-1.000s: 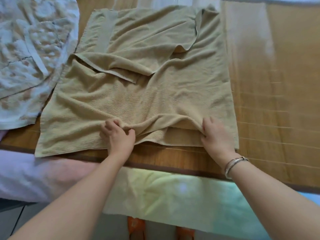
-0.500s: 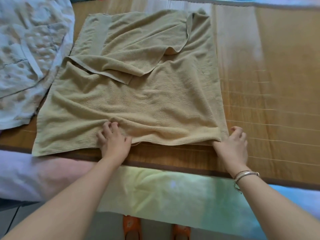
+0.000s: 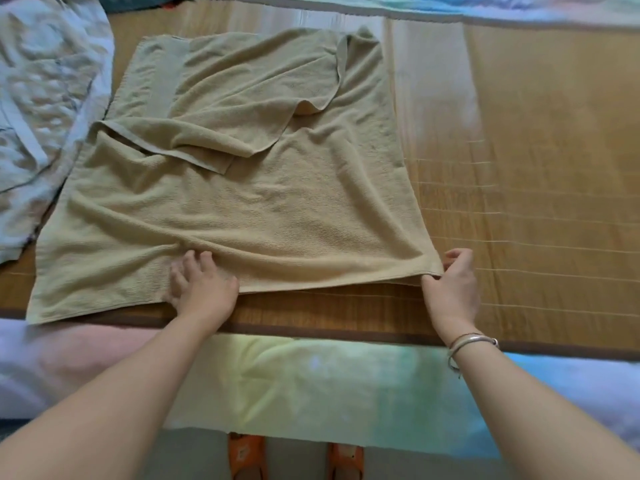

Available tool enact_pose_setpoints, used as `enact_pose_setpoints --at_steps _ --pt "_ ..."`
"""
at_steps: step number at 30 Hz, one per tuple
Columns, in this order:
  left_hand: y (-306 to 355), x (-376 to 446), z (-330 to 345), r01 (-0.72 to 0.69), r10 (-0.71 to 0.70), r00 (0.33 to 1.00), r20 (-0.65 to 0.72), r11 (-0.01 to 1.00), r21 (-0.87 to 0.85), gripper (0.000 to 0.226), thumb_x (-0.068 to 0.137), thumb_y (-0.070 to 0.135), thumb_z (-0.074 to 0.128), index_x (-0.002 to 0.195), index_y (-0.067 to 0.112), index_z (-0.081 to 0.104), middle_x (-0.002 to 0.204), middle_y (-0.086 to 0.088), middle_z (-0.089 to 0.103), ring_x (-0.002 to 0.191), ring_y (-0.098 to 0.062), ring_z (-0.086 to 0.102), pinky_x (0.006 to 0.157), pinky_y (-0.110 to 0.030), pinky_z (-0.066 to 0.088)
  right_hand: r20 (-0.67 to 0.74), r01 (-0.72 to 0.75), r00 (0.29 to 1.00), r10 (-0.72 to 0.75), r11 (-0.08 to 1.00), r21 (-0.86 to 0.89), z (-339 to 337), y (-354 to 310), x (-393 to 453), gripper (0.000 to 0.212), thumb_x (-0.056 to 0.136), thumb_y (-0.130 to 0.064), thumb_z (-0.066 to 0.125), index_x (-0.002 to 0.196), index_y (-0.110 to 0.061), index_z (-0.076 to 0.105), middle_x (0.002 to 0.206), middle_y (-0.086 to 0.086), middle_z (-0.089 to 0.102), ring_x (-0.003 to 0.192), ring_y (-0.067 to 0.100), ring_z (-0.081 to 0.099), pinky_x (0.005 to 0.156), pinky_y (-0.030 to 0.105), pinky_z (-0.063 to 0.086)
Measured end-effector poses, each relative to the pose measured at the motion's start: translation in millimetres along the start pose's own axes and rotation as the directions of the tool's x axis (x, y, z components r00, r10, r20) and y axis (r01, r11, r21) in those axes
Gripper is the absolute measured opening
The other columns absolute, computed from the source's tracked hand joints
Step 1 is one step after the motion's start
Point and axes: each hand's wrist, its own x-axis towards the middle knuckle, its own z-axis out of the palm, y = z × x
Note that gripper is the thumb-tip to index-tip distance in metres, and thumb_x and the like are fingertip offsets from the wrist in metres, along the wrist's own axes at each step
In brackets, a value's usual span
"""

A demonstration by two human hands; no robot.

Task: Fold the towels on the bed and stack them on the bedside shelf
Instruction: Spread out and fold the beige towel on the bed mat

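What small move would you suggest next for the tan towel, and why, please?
Probably draw the right hand outward to pull the near edge taut. It pinches the tan towel at its near right corner, the left hand rests on the edge mid-way, and ripples run between them.

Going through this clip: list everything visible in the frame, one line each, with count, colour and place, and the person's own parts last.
tan terry towel: one, tan, spread on the mat, far part folded over itself, creased.
pale patterned cloth: one, whitish blue, crumpled at far left, beside the towel.
woven bamboo mat: one, golden brown with dark border, covers the bed.
pastel bedsheet: one, pink, yellow, green and blue, hangs over the near bed edge.
orange slippers: two, orange, on the floor below.
silver bangle: one, silver, right wrist.
left hand: one, on the towel's near edge.
right hand: one, pinches the towel's near right corner.
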Motion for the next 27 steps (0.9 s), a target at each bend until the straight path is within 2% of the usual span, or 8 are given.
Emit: enact_pose_setpoints --at_steps 4,8,11,14,17,20,23,27 --pt "31 -23 11 -0.148 0.15 0.987 -0.057 0.988 0.038 0.054 0.091 0.034 0.054 0.13 0.005 0.033 0.138 -0.016 0.026 0.124 -0.037 0.029 0.101 -0.049 0.033 0.084 -0.036 0.996 0.026 0.993 0.114 10 2 0 0.054 0.081 -0.026 0.066 0.125 -0.014 0.036 0.109 0.007 0.058 0.1 0.031 0.057 0.084 0.045 0.049" --pt "44 -31 29 -0.154 0.152 0.987 -0.046 0.987 -0.034 0.048 0.091 0.04 0.053 0.127 0.012 0.037 0.134 -0.012 0.03 0.121 -0.036 0.028 0.104 -0.045 0.03 0.036 -0.106 0.994 0.103 0.992 0.074 9 9 10 0.009 0.087 -0.014 0.051 0.095 -0.011 0.052 0.096 0.011 0.06 0.086 0.033 0.055 0.07 0.038 0.046" --pt "41 -22 32 -0.113 0.109 0.993 -0.056 0.99 -0.083 0.044 0.094 0.036 0.048 0.13 0.014 0.036 0.133 -0.014 0.03 0.122 -0.037 0.027 0.106 -0.044 0.025 -0.059 -0.075 0.995 0.084 0.986 0.149 0 11 13 0.01 0.087 -0.009 0.042 0.08 -0.008 0.048 0.072 0.007 0.052 0.071 0.032 0.047 0.06 0.035 0.036" --pt "41 -17 32 -0.097 0.093 0.994 -0.052 0.993 -0.074 0.046 0.094 0.035 0.047 0.133 0.013 0.035 0.132 -0.018 0.031 0.121 -0.04 0.029 0.107 -0.044 0.02 -0.151 -0.1 0.98 0.13 0.976 0.194 -8 16 11 0.008 0.087 -0.008 0.041 0.083 -0.01 0.047 0.073 0.005 0.052 0.071 0.031 0.048 0.061 0.036 0.038" --pt "42 -19 29 -0.117 0.116 0.993 -0.028 0.992 -0.046 0.047 0.094 0.032 0.049 0.134 0.013 0.034 0.131 -0.018 0.03 0.119 -0.04 0.03 0.106 -0.045 0.023 -0.084 -0.153 0.982 0.167 0.976 0.152 -5 24 9 0.008 0.091 -0.012 0.044 0.098 -0.012 0.047 0.083 0.006 0.056 0.078 0.033 0.055 0.067 0.039 0.045" --pt "38 -27 24 -0.214 0.217 0.974 -0.061 0.975 0.057 0.043 0.09 0.017 0.049 0.131 0.012 0.037 0.127 -0.017 0.034 0.115 -0.038 0.034 0.098 -0.048 0.035 -0.054 -0.031 0.998 0.03 0.999 -0.01 -6 30 10 0.021 0.088 -0.008 0.048 0.107 -0.011 0.039 0.088 0.007 0.056 0.074 0.031 0.053 0.063 0.036 0.04" --pt "28 -33 24 -0.461 0.489 0.869 -0.074 0.856 0.232 0.043 0.074 0.009 0.059 0.117 0.01 0.049 0.113 -0.014 0.047 0.104 -0.035 0.045 0.09 -0.048 0.041 -0.047 0.167 0.982 -0.181 0.962 -0.214 -11 38 14 0.03 0.079 0.002 0.051 0.104 -0.01 0.038 0.098 0.009 0.049 0.073 0.03 0.05 0.057 0.033 0.035" --pt "24 -30 25 -0.568 0.613 0.789 -0.029 0.747 0.346 0.042 0.063 0.012 0.068 0.103 0.014 0.057 0.105 -0.009 0.055 0.095 -0.034 0.052 0.079 -0.046 0.048 0.098 0.542 0.812 -0.575 0.683 -0.489 -9 38 17 0.052 0.055 0.017 0.048 0.098 -0.011 0.053 0.107 0.015 0.048 0.089 0.035 0.047 0.053 0.035 0.041"
